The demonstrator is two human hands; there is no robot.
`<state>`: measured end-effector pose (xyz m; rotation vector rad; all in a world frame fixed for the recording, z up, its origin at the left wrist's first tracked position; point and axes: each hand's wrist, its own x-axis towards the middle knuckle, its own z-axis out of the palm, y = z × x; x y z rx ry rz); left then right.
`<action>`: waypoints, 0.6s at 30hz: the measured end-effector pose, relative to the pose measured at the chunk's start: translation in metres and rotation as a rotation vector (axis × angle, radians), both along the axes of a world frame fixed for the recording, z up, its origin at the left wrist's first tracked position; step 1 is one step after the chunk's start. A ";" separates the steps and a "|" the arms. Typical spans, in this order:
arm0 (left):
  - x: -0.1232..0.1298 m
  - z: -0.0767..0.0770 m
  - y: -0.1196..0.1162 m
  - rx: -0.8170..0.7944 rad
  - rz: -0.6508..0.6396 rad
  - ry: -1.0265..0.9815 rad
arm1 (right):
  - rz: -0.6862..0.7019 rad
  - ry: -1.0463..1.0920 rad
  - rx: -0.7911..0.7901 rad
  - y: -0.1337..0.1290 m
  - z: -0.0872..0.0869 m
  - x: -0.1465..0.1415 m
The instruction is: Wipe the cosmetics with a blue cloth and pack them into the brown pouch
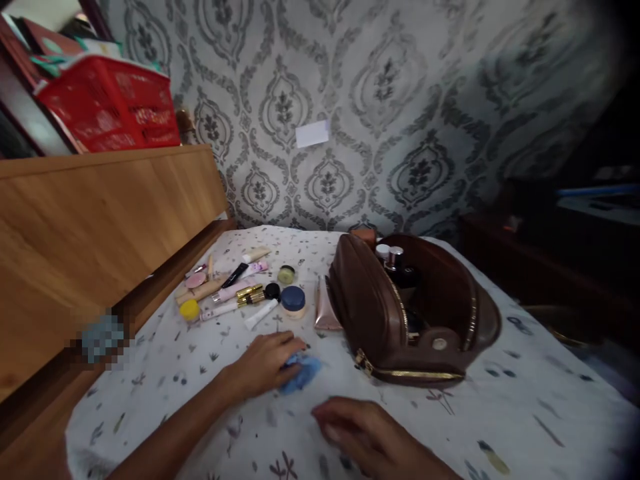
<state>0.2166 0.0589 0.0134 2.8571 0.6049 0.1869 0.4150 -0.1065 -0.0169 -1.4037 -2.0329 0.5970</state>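
My left hand (273, 363) has its fingers wrapped round a crumpled blue cloth (303, 375), low over the patterned white tablecloth (235, 420). My right hand (357, 427) is to its right, nearer the front, fingers curved and close together; its palm side is hidden. A brown leather bag (370, 293) with gold zips stands open right of centre, bottles (395, 257) inside. Left of it lie a rose-coloured pouch (327, 310), a blue-lidded jar (293, 300), a small green jar (287, 274), a black-capped tube (235, 275), a yellow-lidded jar (190, 309) and several other tubes.
A wooden panel (110, 233) runs along the left side, with a red basket (120, 103) on top. Patterned wallpaper covers the wall (380, 133) behind, bearing a white paper (312, 134). Dark furniture (500, 257) stands at the right.
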 end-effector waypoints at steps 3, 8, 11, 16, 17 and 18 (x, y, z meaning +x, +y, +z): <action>-0.015 -0.003 0.017 0.011 0.133 -0.111 | -0.021 0.405 -0.348 0.046 0.006 -0.021; -0.038 0.003 0.052 0.097 0.342 -0.260 | -0.125 0.823 -0.470 0.093 -0.006 -0.052; -0.053 0.014 0.078 0.170 0.478 -0.269 | -0.182 0.855 -0.415 0.100 -0.016 -0.060; -0.097 0.035 0.129 0.292 0.818 -0.225 | -0.137 0.742 -0.309 0.091 -0.023 -0.058; -0.109 0.038 0.138 0.302 0.886 -0.207 | -0.129 0.726 -0.303 0.089 -0.024 -0.057; -0.120 0.039 0.146 0.306 0.945 -0.185 | -0.124 0.714 -0.301 0.088 -0.024 -0.056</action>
